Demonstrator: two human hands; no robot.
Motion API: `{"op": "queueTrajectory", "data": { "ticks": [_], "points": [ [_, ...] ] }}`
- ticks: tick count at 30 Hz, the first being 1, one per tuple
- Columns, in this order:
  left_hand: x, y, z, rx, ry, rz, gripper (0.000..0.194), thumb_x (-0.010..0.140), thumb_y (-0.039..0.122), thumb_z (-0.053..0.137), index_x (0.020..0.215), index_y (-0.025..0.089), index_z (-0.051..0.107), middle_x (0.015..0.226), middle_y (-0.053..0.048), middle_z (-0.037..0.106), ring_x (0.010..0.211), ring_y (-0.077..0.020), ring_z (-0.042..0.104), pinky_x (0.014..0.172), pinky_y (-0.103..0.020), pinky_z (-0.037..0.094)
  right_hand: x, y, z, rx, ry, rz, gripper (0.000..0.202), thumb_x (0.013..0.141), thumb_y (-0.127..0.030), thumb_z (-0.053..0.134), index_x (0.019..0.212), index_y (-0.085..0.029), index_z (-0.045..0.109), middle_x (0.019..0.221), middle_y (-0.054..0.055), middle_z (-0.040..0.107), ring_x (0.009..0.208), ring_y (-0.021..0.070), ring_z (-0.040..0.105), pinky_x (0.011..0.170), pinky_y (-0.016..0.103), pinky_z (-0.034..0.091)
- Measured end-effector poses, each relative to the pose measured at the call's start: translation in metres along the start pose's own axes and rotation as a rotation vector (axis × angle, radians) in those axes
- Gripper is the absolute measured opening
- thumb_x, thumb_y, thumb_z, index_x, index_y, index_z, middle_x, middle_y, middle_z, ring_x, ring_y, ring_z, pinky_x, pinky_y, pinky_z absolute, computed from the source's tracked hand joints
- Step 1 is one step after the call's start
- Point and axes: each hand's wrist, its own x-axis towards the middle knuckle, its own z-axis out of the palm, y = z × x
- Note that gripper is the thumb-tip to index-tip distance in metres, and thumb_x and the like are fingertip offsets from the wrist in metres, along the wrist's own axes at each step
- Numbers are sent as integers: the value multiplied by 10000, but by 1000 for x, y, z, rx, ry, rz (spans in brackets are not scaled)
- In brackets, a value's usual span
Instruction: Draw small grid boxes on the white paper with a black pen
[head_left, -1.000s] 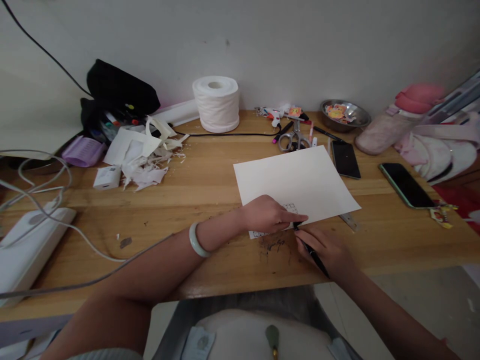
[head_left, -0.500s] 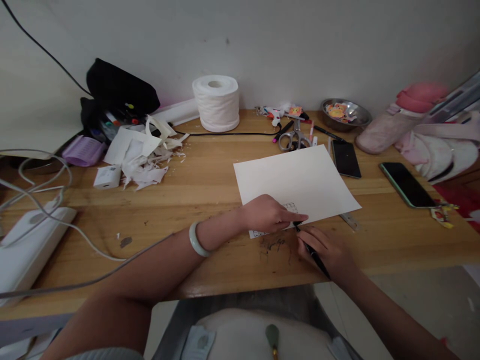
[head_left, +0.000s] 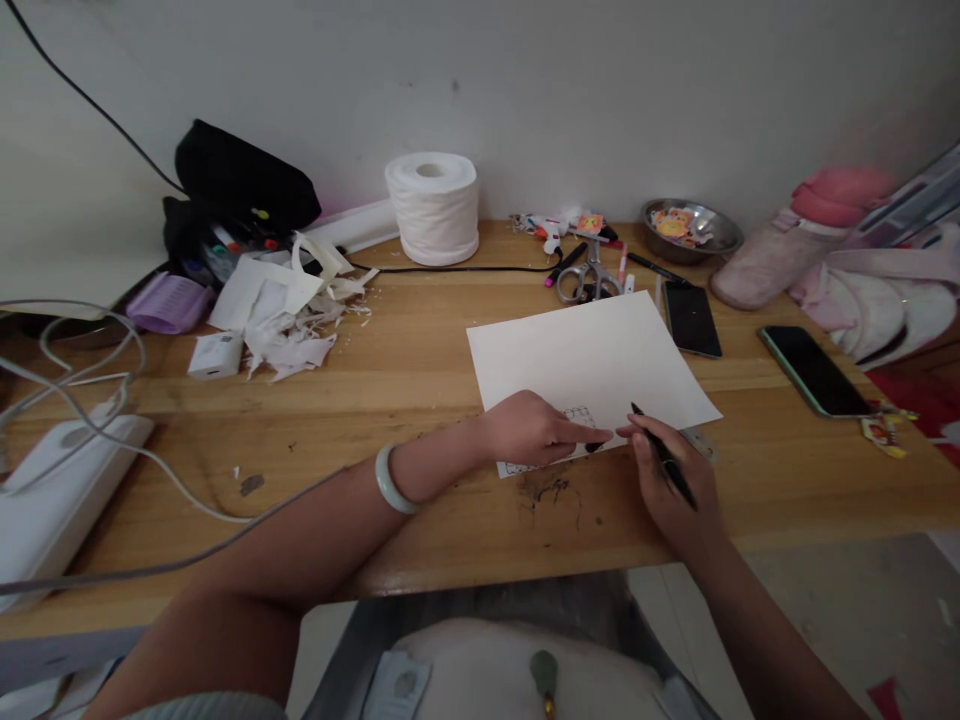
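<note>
A white sheet of paper [head_left: 592,360] lies on the wooden desk, with small outlined shapes drawn along its lower left edge. My left hand [head_left: 529,430] rests on that edge, index finger stretched out to the right and the other fingers bent. Just below this fingertip is a small black patch [head_left: 594,446]; whether it is ink or an object I cannot tell. My right hand [head_left: 675,490] is closed around a black pen [head_left: 667,458], whose upper end points away over the paper. The right fingertips are close to the left index finger.
Scissors [head_left: 589,280], a black phone [head_left: 691,318] and a green-edged phone [head_left: 814,370] lie beyond and right of the paper. Farther back stand a toilet roll [head_left: 433,210], a metal bowl [head_left: 694,228] and a pink bottle [head_left: 795,240]. Paper scraps [head_left: 281,310] and a white power bank [head_left: 71,490] are left.
My right hand has moved right and away from the black patch, lifting the pen and turning it in the fingers. My left hand has stayed in place on the paper.
</note>
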Motion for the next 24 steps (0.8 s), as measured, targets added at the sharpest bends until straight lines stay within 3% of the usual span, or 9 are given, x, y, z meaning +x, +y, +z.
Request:
{"op": "queueTrajectory", "data": {
  "ticks": [3, 6, 11, 18, 24],
  "points": [
    [-2, -2, 0, -15, 0, -9, 442, 803, 203, 435, 1227, 326, 433, 643, 48, 637, 506, -69, 511, 490, -198, 291, 4, -1, 1, 113, -145, -30, 239, 817, -228, 456, 1053, -221, 493, 964, 71, 597, 891, 179, 573, 789, 340, 466],
    [-3, -3, 0, -16, -6, 1, 448, 816, 190, 412, 1244, 322, 411, 670, 50, 642, 513, -61, 511, 494, -193, 298, 4, -4, 4, 206, -193, 2, 248, 807, -239, 477, 1054, -215, 471, 966, 69, 574, 870, 167, 572, 757, 319, 477],
    [-6, -4, 1, -28, 21, 88, 422, 823, 182, 413, 1227, 298, 441, 707, 37, 645, 572, -60, 538, 506, -196, 308, 2, -11, 11, 211, -159, 34, 146, 793, -241, 492, 939, -234, 488, 827, 34, 575, 715, 140, 580, 621, 261, 490],
    [-6, -4, 3, -16, 30, 83, 372, 821, 205, 423, 1166, 316, 505, 722, 37, 652, 579, -67, 543, 498, -211, 302, 0, -12, 16, 282, -123, 16, 180, 765, -227, 542, 938, -230, 490, 857, 34, 575, 751, 145, 582, 683, 285, 497],
    [-5, -4, 4, -7, 91, 131, 386, 822, 174, 404, 1183, 280, 492, 663, 43, 630, 559, -70, 526, 478, -229, 273, -2, -14, 15, 389, -39, 119, 186, 746, -211, 574, 909, -227, 486, 859, 26, 586, 762, 138, 588, 668, 268, 498]
  ]
}}
